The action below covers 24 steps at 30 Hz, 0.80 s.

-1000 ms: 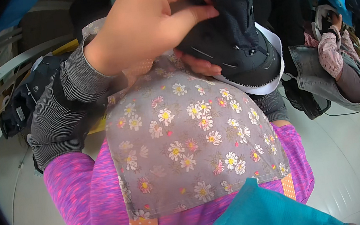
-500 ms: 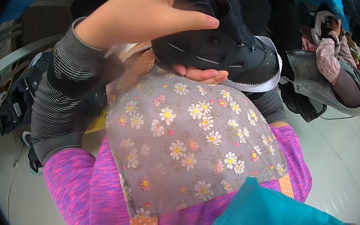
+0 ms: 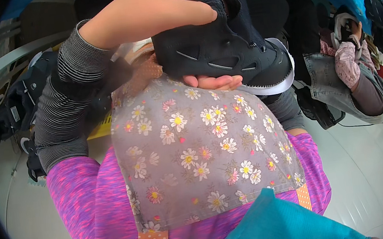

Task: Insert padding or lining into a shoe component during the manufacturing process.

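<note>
Head view: we are finding the shoe (image 3: 203, 59) at the apron (image 3: 202, 132)'s far edge, left hand (image 3: 156, 11) grasping its upper edge, right hand (image 3: 215, 82) cupping it beneath. We are judging it light, pliant, best held there.

We seem to be in a shoemaking workshop. We see a black shoe upper (image 3: 210, 55) with a stitched white edge (image 3: 279, 86) above a floral apron (image 3: 208, 141), apparently more dark uppers (image 3: 17, 105) gathered at the left near pale metal bars (image 3: 25, 53), and at the right a co-worker (image 3: 377, 92) in pink patterned sleeves (image 3: 347, 66), holding another shoe piece (image 3: 342, 29). The floor (image 3: 364, 160) is smooth and pale.
</note>
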Each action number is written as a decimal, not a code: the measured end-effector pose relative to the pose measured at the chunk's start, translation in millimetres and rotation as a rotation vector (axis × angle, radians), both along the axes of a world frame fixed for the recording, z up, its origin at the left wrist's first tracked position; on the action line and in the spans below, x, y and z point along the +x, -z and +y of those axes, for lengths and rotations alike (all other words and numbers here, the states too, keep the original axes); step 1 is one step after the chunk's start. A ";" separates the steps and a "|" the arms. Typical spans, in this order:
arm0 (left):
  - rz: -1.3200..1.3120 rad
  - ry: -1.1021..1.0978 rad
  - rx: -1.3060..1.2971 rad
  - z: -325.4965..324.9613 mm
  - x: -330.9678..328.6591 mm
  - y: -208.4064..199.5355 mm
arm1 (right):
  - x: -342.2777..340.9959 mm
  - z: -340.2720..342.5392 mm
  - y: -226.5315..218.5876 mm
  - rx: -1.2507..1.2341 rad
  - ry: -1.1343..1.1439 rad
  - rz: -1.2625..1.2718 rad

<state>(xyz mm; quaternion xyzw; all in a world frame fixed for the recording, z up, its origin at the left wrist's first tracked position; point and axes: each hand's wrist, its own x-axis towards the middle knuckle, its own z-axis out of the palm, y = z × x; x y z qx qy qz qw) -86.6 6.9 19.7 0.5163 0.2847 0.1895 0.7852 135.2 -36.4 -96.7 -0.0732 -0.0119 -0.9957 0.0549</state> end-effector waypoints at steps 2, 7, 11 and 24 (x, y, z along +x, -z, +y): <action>0.090 -0.020 0.061 -5.1 4.5 -8.9 | 2.6 -0.6 2.5 -0.010 -0.005 0.003; 0.159 -0.146 0.324 -24.5 10.8 -4.8 | 1.8 -1.6 13.0 -0.037 -0.046 0.040; -0.059 -0.168 0.104 -23.1 12.8 14.0 | 4.4 -4.4 9.5 -0.043 -0.046 0.032; 0.164 -0.302 0.820 -35.6 6.1 24.4 | 8.8 -1.8 17.5 -0.073 -0.054 0.073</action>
